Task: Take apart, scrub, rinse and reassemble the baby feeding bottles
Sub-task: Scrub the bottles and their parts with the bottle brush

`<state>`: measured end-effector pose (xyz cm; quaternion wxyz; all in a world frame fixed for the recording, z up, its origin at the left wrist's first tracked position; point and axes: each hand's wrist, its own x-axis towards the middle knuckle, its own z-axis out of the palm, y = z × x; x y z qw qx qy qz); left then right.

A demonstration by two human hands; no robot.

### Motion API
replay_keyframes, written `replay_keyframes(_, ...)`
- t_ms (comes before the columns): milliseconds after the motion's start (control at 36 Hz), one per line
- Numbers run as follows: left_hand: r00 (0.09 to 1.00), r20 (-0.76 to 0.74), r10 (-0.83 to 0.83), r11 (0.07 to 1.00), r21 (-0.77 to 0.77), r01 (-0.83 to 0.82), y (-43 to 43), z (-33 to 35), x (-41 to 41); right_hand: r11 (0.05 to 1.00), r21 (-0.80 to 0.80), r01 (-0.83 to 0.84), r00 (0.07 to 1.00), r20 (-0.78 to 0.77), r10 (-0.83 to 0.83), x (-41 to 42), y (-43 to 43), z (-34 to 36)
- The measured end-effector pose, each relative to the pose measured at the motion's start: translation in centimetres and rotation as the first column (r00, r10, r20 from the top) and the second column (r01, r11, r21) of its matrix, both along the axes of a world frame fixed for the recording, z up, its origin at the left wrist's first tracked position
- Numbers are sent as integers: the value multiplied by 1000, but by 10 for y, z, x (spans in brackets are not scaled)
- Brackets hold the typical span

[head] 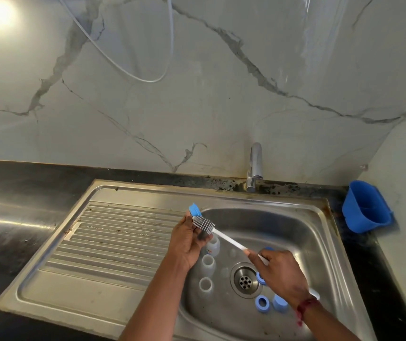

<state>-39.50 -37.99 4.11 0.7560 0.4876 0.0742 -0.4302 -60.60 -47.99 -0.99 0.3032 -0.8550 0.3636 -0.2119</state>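
Observation:
My left hand (187,242) holds a small blue bottle part (194,209) up over the left rim of the steel sink (320,242). My right hand (280,271) grips the white handle of a bottle brush (204,223), whose bristle head lies against my left hand's fingers just below the blue part. Three clear bottle bodies (208,263) stand open-mouthed in the basin, left of the drain (245,281). Blue screw rings (262,303) and a blue cap (279,302) lie on the basin floor to the right of the drain, partly hidden by my right arm.
A ribbed steel draining board (113,242) lies left of the basin. The chrome tap (255,166) stands behind the sink. A blue plastic tub (367,207) sits in the right corner. Black countertop (12,217) and a marble wall surround the sink.

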Motion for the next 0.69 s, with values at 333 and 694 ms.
replay_keyframes(333, 986, -169, 1, 996, -83, -15, -14, -7, -9, 992, -126, 30, 997, 77, -20, 14, 8, -4)
replay_keyframes(694, 978, 207, -6, 965, 257, -48, -18, -13, -18, 993, -92, 80, 997, 7, -80, 25, 19, 0)
